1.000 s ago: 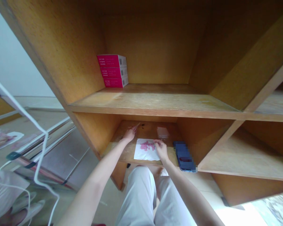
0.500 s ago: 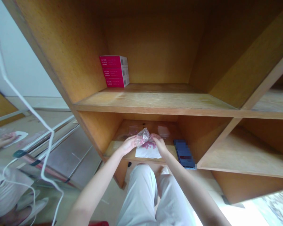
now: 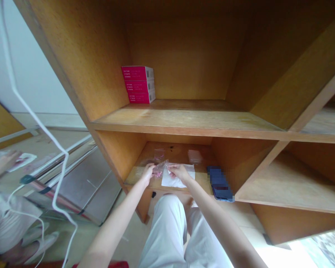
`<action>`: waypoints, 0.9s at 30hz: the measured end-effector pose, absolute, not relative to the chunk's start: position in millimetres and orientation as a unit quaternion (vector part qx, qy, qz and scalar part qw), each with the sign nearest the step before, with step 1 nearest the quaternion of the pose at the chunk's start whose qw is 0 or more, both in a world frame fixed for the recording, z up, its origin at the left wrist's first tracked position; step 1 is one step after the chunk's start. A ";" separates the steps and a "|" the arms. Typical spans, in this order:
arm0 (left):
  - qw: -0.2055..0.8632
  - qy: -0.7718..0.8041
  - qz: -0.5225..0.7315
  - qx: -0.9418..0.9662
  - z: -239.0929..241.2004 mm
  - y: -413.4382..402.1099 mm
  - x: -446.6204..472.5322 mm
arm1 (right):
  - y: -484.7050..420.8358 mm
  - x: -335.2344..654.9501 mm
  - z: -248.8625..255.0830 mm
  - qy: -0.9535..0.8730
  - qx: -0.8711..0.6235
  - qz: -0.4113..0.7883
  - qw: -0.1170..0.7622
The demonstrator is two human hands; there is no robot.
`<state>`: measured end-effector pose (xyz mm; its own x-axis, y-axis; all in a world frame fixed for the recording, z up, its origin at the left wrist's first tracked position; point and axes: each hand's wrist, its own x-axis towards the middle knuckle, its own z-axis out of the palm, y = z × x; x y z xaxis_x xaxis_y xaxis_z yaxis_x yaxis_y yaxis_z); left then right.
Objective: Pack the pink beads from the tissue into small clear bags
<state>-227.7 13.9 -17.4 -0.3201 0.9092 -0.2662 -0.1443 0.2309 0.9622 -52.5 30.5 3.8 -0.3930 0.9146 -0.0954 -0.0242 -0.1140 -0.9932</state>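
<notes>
Both my hands pinch a small clear plastic bag (image 3: 160,168) with pink beads in it, held low over the bottom shelf (image 3: 134,175). My left hand (image 3: 148,172) grips its left edge and my right hand (image 3: 176,170) its right edge. Just right of the bag a white paper sheet (image 3: 175,180) lies on the shelf, partly under my right hand. Two more small clear bags, one (image 3: 159,153) with pink bits and one (image 3: 194,156) farther right, lie deeper on the same shelf.
A dark blue phone (image 3: 220,183) lies at the shelf's right front. Three pink boxes (image 3: 139,84) are stacked on the upper shelf (image 3: 190,119). A white cable (image 3: 36,123) hangs at left. Another person's hand (image 3: 1,163) works on the floor at far left.
My left hand came back from deeper in the shelf with a clear bag. The pink beads that lay on the white paper now sit in the bag, held by both hands to the paper's left.
</notes>
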 end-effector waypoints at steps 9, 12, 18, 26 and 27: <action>0.178 0.603 0.375 0.681 -2.9 15.7 -217.3 | 21.5 -59.0 13.4 -0.607 -0.393 0.582 0.372; 0.177 0.609 0.344 0.693 0.1 14.7 -211.6 | 21.5 -56.9 12.8 -0.650 -0.378 0.555 0.357; 0.199 0.618 0.325 0.688 2.9 13.3 -208.8 | 20.7 -51.3 14.4 -0.727 -0.332 0.517 0.308; 0.239 0.601 0.343 0.681 5.4 17.5 -209.1 | 26.5 -51.5 14.1 -0.759 -0.338 0.460 0.313; 0.241 0.600 0.346 0.680 5.4 17.6 -209.4 | 27.2 -51.5 13.5 -0.762 -0.340 0.455 0.311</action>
